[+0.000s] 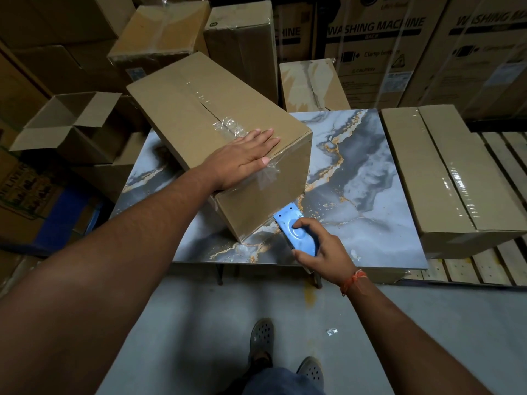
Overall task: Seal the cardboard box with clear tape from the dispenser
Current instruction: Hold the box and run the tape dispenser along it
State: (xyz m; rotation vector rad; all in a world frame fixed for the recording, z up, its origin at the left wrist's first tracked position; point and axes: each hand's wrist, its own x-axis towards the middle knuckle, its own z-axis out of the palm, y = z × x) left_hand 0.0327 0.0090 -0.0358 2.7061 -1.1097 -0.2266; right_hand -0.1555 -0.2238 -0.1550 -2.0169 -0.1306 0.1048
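Observation:
A long brown cardboard box [199, 109] lies at an angle on the marble-patterned table [370, 195]. Clear tape [228, 124] runs along its top seam and folds down over the near end face. My left hand [242, 158] lies flat on the box's top at the near end, fingers spread, thumb on the tape at the edge. My right hand [322, 249] grips a blue tape dispenser [296, 229] low against the near end face, its toothed edge pointing at the box. The tape roll is hidden under my hand.
An open empty carton [65, 124] stands left of the table. A long taped carton [450, 178] lies on slatted pallets at the right. Stacked boxes, some marked washing machine [376, 27], fill the back. My feet stand on grey floor near a tape scrap [331, 332].

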